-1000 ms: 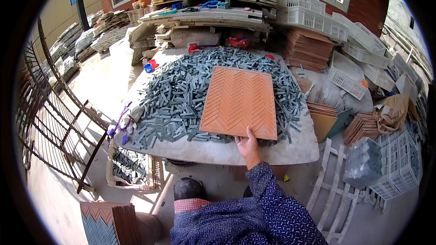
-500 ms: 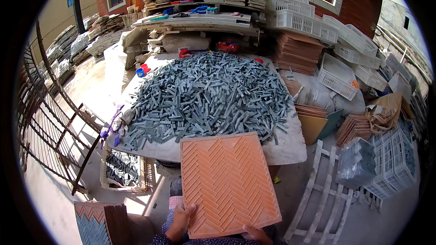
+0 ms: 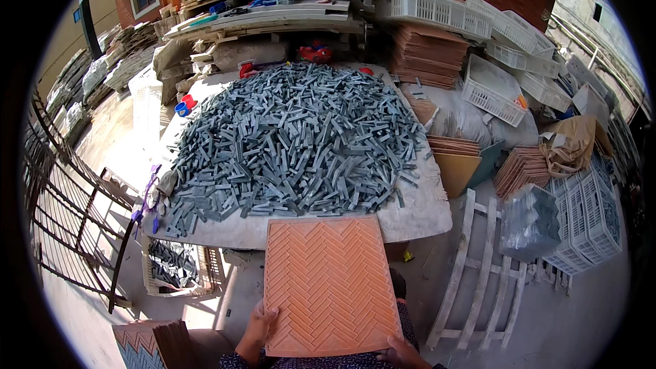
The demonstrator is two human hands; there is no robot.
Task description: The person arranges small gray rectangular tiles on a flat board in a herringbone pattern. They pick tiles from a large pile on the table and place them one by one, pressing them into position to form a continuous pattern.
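An orange tray-like mould (image 3: 331,287) with herringbone-patterned recesses lies between my hands, its far edge at the table's front edge. My left hand (image 3: 258,324) grips its left side near the lower corner, thumb on top. At the lower right corner my right hand (image 3: 402,352) holds it, fingers partly hidden beneath. Its recesses show no strips in them. Just beyond, a wide heap of grey-green stone strips (image 3: 294,143) covers most of the pale table (image 3: 417,215).
Left of the table stand a rusty metal rack (image 3: 75,225) and a crate of strips (image 3: 147,270). Stacked patterned panels (image 3: 137,342) sit at lower left. On the right are a wooden pallet (image 3: 471,280), white crates (image 3: 581,225) and stacked brown sheets (image 3: 427,58). Red and blue cups (image 3: 182,108) stand at the table's left.
The mould has turned slightly and now sits straighter, a little left of before. Both hands have kept hold of it. The whole view has shifted, with the table appearing higher and further left.
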